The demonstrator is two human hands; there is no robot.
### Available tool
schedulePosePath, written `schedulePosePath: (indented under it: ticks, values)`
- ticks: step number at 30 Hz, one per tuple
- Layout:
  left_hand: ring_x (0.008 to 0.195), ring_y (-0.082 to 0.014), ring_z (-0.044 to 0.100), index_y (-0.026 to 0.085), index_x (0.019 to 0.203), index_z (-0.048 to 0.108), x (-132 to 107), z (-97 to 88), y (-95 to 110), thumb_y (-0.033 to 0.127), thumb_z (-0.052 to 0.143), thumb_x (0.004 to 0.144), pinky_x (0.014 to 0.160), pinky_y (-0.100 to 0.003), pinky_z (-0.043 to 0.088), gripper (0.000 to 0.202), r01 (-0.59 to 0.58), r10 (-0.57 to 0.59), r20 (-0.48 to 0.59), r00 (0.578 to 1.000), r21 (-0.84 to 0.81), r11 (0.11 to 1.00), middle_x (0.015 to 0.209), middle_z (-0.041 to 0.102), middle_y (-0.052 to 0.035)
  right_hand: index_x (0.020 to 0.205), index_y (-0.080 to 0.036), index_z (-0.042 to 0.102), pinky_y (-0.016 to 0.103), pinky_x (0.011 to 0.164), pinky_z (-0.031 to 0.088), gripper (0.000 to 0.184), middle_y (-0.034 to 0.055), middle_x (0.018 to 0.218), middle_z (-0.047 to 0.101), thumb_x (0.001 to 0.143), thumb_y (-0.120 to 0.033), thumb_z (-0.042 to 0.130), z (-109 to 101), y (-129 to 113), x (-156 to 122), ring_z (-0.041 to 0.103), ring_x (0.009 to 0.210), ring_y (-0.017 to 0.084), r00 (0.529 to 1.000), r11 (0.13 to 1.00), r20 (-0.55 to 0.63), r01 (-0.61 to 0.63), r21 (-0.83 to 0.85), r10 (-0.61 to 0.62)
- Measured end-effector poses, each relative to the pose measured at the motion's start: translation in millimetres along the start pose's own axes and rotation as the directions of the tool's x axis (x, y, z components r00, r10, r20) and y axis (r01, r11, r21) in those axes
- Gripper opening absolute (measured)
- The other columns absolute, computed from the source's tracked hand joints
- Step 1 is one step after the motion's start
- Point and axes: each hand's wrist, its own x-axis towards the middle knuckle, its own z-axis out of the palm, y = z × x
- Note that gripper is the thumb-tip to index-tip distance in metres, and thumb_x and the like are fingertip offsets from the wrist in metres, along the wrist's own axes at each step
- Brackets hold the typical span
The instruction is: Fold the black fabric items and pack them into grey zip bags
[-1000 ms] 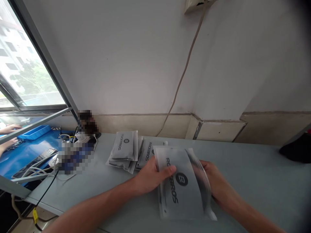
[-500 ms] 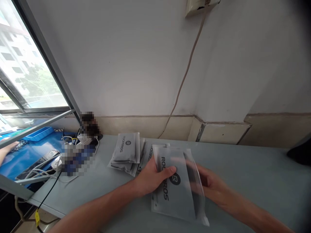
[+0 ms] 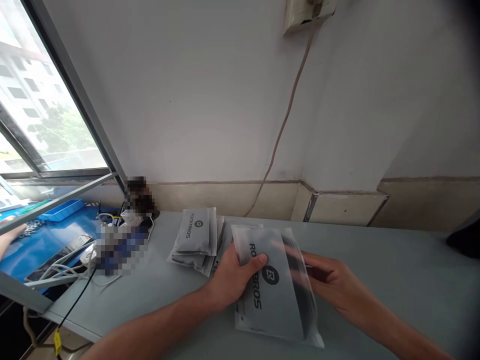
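My left hand [image 3: 234, 277] grips the left edge of a frosted grey ROCKBROS pouch [image 3: 273, 287], thumb on its printed face. The pouch is tilted above the grey table [image 3: 393, 280]. My right hand [image 3: 326, 282] is at the pouch's right side, its fingers partly behind the translucent plastic and closed on that edge. A dark strip shows through the pouch near those fingers. Just left of my left hand lies a stack of the same pouches [image 3: 197, 237], with another pouch [image 3: 225, 237] partly hidden beside it.
White cables and a blurred-out item [image 3: 116, 242] lie at the table's left end. Beyond a metal frame, a blue bench [image 3: 41, 235] holds a blue tray [image 3: 62, 209]; another person's hand [image 3: 9, 235] rests there. A cord [image 3: 285, 120] hangs down the wall.
The pouch has shifted a little left and lower between my hands. My right hand has slid along its right edge. The view has tilted slightly.
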Motion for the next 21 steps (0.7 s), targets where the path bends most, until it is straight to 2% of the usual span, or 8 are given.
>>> schedulePosePath:
  ticks: [2,5,7,10,12,17,19,21]
  values:
    - [0.1,-0.0287,0.071,0.016,0.117,0.065,0.3,0.5,-1.3,0.057,0.076,0.086,0.086,-0.039,0.057,0.053,-0.024,0.024,-0.081,0.996,0.007,1.0,0.109,0.074,-0.0124,0.111,-0.033,0.082,0.056,0.109,0.051,0.043,0.0037,0.109,0.082,0.076,-0.057,0.081,0.3,0.9,0.9,0.065,0.125,0.041,0.999,0.999,-0.052,-0.006,-0.033,0.005]
    - [0.103,-0.0289,0.069,0.016,0.12,0.064,-0.6,-0.3,-1.5,0.057,0.075,0.087,0.088,-0.04,0.056,0.054,-0.054,0.063,-0.136,0.989,0.07,0.996,0.111,0.073,-0.0119,0.106,-0.031,0.081,0.051,0.094,0.06,0.04,0.004,0.103,0.081,0.077,-0.057,0.08,3.0,-1.2,-0.5,0.073,0.104,0.037,0.999,1.0,0.04,-0.004,-0.026,0.005]
    - [0.108,-0.0292,0.068,0.018,0.122,0.063,-1.9,-1.0,-1.3,0.057,0.073,0.088,0.092,-0.04,0.055,0.053,-0.044,0.051,-0.066,0.996,0.114,0.993,0.115,0.072,-0.0116,0.105,-0.028,0.08,0.046,0.09,0.061,0.042,0.0044,0.105,0.08,0.076,-0.059,0.08,5.9,-3.3,-2.7,0.074,0.099,0.033,0.99,1.0,0.138,-0.001,0.011,0.0]
    - [0.115,-0.0295,0.066,0.019,0.125,0.062,-3.8,-1.3,-1.5,0.056,0.072,0.09,0.095,-0.04,0.054,0.052,0.011,-0.025,0.109,0.994,0.119,0.993,0.122,0.07,-0.0111,0.111,-0.028,0.079,0.046,0.091,0.061,0.048,0.0063,0.106,0.08,0.075,-0.06,0.081,11.0,-4.8,-6.7,0.072,0.106,0.036,0.969,0.997,0.248,-0.031,0.075,0.012]
    - [0.117,-0.03,0.066,0.019,0.124,0.062,-4.2,-1.3,-1.3,0.055,0.074,0.089,0.096,-0.04,0.054,0.052,0.027,-0.042,0.157,0.987,0.097,0.995,0.124,0.07,-0.0117,0.118,-0.03,0.078,0.047,0.092,0.06,0.054,0.0066,0.107,0.08,0.073,-0.059,0.082,14.3,-3.9,-9.7,0.071,0.11,0.038,0.959,0.994,0.282,-0.05,0.1,0.02]
    - [0.118,-0.0297,0.066,0.02,0.131,0.06,-3.1,-3.5,0.7,0.055,0.079,0.085,0.098,-0.042,0.054,0.06,0.093,-0.097,0.113,0.989,0.047,0.995,0.126,0.07,-0.0123,0.13,-0.032,0.072,0.049,0.095,0.06,0.067,0.0069,0.109,0.08,0.07,-0.06,0.082,18.2,1.9,-14.1,0.068,0.115,0.039,0.969,0.99,0.238,-0.088,0.114,0.058]
    - [0.114,-0.0303,0.068,0.018,0.126,0.065,-2.3,-4.2,1.1,0.055,0.081,0.082,0.096,-0.042,0.055,0.059,0.13,-0.137,0.123,0.983,0.065,0.989,0.121,0.072,-0.0124,0.127,-0.032,0.074,0.049,0.094,0.06,0.064,0.0074,0.111,0.08,0.071,-0.061,0.082,15.6,3.2,-11.8,0.069,0.116,0.04,0.975,0.991,0.217,-0.077,0.111,0.052]
    - [0.109,-0.0311,0.07,0.016,0.117,0.07,-1.1,-3.9,1.2,0.056,0.081,0.081,0.093,-0.042,0.057,0.055,0.111,-0.117,0.097,0.988,0.061,0.992,0.115,0.075,-0.0131,0.121,-0.031,0.077,0.049,0.098,0.059,0.057,0.0067,0.116,0.079,0.073,-0.06,0.081,9.6,3.1,-7.0,0.07,0.115,0.039,0.987,0.993,0.158,-0.046,0.105,0.029]
